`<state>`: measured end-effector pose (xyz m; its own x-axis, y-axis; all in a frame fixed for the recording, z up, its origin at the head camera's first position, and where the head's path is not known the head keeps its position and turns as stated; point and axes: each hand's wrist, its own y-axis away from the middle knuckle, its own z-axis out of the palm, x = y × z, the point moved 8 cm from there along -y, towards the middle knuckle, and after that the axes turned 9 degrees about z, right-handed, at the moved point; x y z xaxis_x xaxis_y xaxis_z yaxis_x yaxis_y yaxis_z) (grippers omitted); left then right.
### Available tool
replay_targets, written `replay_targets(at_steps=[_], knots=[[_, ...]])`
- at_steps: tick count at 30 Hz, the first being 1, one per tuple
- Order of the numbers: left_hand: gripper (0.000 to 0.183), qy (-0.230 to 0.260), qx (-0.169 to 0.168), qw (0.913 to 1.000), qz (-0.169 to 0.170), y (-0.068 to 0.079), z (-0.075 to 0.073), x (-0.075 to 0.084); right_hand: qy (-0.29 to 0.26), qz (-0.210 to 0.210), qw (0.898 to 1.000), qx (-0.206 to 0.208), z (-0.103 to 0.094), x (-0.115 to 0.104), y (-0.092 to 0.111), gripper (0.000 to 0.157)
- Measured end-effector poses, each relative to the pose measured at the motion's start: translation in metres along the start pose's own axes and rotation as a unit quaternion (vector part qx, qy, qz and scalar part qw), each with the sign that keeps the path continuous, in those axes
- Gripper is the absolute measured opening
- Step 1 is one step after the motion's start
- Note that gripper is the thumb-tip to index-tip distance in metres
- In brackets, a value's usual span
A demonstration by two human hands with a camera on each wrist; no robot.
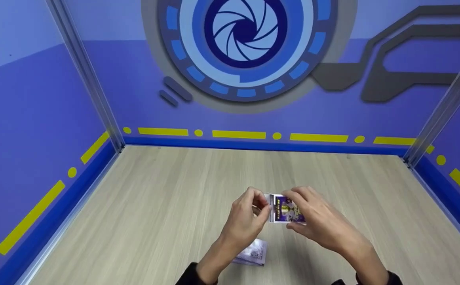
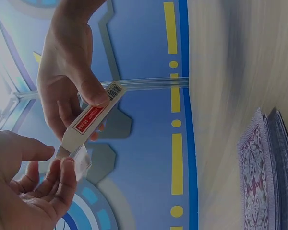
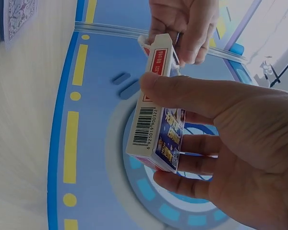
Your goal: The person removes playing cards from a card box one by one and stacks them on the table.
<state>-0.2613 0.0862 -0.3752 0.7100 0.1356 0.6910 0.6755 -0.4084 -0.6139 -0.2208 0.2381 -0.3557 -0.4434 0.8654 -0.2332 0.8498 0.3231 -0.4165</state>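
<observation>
A small playing-card box point(image 1: 287, 209) with a purple printed face is held above the table. My right hand point(image 1: 321, 217) grips it, thumb along the narrow side with the barcode point(image 3: 145, 125) and fingers on the opposite side. At the box's open end is my left hand point(image 1: 244, 215), its thumb and curled fingers pinching at the end flap point(image 2: 82, 163). The fingertips partly hide that flap. A stack of playing cards point(image 1: 255, 252) lies on the table below, partly behind the left wrist; its patterned back point(image 2: 256, 177) shows in the left wrist view.
The wooden table point(image 1: 166, 206) is bounded by a blue back wall point(image 1: 107, 87) and side walls with yellow marks. Metal posts point(image 1: 91, 79) stand at the back corners.
</observation>
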Motion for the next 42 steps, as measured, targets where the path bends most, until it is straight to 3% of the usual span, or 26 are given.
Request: replay_targets(at_steps=[9, 22, 35, 42], knots=[[0.020, 0.027, -0.027, 0.9972, -0.064, 0.003, 0.002, -0.011, 0.001, -0.014, 1.000, -0.004, 0.002, -0.007, 0.000, 0.073], [0.027, 0.032, -0.043, 0.9942, -0.094, 0.004, 0.000, -0.016, 0.002, -0.021, 1.000, -0.009, 0.004, -0.013, 0.001, 0.070], [0.024, 0.037, -0.043, 0.9941, -0.092, 0.005, 0.001, -0.013, 0.012, -0.021, 0.999, -0.024, 0.009, -0.008, 0.001, 0.071], [0.029, 0.032, -0.046, 0.9966, -0.060, 0.001, -0.005, -0.011, 0.009, 0.000, 1.000, -0.027, 0.005, 0.000, 0.000, 0.071]])
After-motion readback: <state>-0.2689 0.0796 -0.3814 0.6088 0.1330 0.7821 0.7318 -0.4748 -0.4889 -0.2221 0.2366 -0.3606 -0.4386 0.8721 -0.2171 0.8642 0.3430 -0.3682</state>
